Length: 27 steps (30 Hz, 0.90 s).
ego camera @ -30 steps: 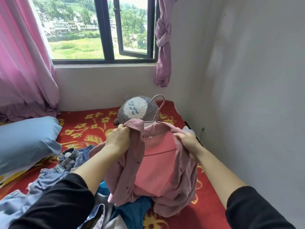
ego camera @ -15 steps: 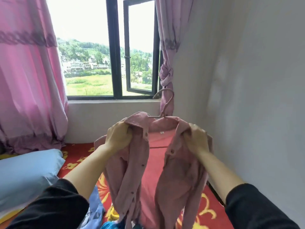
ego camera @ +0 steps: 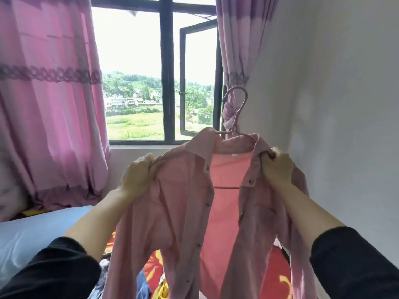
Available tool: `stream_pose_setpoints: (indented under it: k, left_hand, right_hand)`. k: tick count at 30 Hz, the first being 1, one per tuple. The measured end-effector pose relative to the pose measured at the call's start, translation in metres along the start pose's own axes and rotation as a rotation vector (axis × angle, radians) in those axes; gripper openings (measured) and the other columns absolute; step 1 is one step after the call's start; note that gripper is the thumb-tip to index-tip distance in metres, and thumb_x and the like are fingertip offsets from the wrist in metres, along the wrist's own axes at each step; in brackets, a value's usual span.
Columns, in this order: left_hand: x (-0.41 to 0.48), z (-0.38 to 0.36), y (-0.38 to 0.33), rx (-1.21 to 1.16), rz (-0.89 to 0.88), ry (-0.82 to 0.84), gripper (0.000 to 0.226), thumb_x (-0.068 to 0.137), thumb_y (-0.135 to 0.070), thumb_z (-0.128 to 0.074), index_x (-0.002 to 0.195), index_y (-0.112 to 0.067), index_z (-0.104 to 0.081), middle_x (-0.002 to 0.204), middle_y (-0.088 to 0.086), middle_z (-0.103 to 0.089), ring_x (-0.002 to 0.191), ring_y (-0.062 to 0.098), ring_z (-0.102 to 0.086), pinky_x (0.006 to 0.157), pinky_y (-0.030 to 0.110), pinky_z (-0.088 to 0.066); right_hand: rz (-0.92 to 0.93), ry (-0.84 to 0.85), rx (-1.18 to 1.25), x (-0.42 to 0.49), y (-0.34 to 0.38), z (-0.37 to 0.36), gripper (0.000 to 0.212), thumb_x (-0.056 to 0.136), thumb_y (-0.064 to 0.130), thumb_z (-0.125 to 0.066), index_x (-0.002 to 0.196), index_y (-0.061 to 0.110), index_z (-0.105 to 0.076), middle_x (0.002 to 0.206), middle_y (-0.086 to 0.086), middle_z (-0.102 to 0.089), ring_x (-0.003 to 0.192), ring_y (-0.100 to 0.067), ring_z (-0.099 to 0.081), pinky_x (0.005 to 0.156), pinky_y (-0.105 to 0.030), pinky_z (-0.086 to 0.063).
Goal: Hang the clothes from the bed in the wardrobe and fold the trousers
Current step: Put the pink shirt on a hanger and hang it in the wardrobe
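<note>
A pink button-up shirt (ego camera: 185,212) hangs open on a pale wire hanger (ego camera: 236,113), held up in front of the window. My left hand (ego camera: 138,175) grips the shirt's left shoulder. My right hand (ego camera: 277,167) grips the right shoulder near the collar. The shirt's tails drape down over the red flowered bedspread (ego camera: 276,275). A bit of blue clothing (ego camera: 142,283) shows on the bed below the shirt; the other clothes are hidden.
A light blue pillow (ego camera: 32,234) lies on the bed at left. Pink curtains (ego camera: 49,108) flank a black-framed window (ego camera: 167,83) with one pane swung open. A white wall (ego camera: 334,104) runs close along the right.
Both hands have lifted the shirt on its hanger up from the bed to window height, and my view has tilted upward. The shirt now hangs spread open.
</note>
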<state>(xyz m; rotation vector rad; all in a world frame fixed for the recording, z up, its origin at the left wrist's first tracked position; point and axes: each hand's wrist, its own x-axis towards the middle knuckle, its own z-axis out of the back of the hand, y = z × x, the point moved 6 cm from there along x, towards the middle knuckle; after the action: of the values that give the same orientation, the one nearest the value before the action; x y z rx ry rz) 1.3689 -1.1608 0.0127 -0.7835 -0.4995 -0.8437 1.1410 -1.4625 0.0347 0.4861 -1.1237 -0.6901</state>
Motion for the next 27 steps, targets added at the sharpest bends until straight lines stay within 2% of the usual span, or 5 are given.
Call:
stream_pose_setpoints:
  k: [5, 11, 17, 21, 27]
  left_hand:
    - [-0.028, 0.045, -0.010, -0.148, 0.037, 0.004, 0.060, 0.086, -0.073, -0.036, 0.060, -0.019, -0.030, 0.054, -0.011, -0.035, 0.053, 0.010, -0.032, 0.052, 0.023, -0.030]
    - [-0.113, 0.060, -0.010, -1.070, 0.728, 0.310, 0.050, 0.069, -0.058, -0.071, 0.093, -0.015, -0.076, 0.089, 0.007, -0.072, 0.081, 0.021, -0.068, 0.070, 0.027, -0.057]
    - [-0.193, 0.118, -0.016, -0.801, 0.778, 0.052, 0.033, 0.071, -0.054, -0.068, 0.080, -0.024, -0.078, 0.067, -0.009, -0.067, 0.053, 0.004, -0.059, 0.047, 0.017, -0.046]
    - [-0.232, 0.180, -0.035, -0.685, 0.707, -0.166, 0.044, 0.069, -0.075, -0.060, 0.076, -0.033, -0.071, 0.073, -0.012, -0.065, 0.062, 0.001, -0.059, 0.060, 0.023, -0.046]
    - [-0.304, 0.259, -0.078, -0.502, 0.601, -0.516, 0.020, 0.087, -0.033, -0.066, 0.081, -0.015, -0.075, 0.087, 0.006, -0.070, 0.081, 0.014, -0.062, 0.078, 0.029, -0.051]
  right_hand:
    - [0.033, 0.036, 0.079, -0.006, 0.003, 0.006, 0.030, 0.082, 0.029, -0.042, 0.058, 0.013, -0.033, 0.056, -0.006, -0.043, 0.061, -0.031, -0.042, 0.062, -0.037, -0.031]
    - [0.058, 0.191, 0.259, -0.036, 0.012, -0.012, 0.031, 0.090, 0.010, -0.052, 0.060, 0.006, -0.041, 0.056, -0.007, -0.041, 0.061, -0.024, -0.037, 0.056, -0.035, -0.025]
    - [0.059, 0.319, 0.446, -0.073, 0.046, -0.018, 0.035, 0.087, 0.017, -0.054, 0.056, 0.016, -0.038, 0.052, 0.002, -0.041, 0.056, -0.020, -0.039, 0.056, -0.032, -0.034]
    - [0.108, 0.406, 0.510, -0.103, 0.093, -0.018, 0.031, 0.086, 0.019, -0.053, 0.057, 0.020, -0.041, 0.054, 0.005, -0.043, 0.054, -0.016, -0.040, 0.056, -0.029, -0.030]
    - [0.231, 0.498, 0.586, -0.159, 0.189, -0.016, 0.034, 0.085, 0.022, -0.053, 0.056, 0.023, -0.036, 0.055, 0.007, -0.040, 0.057, -0.016, -0.039, 0.064, -0.031, -0.030]
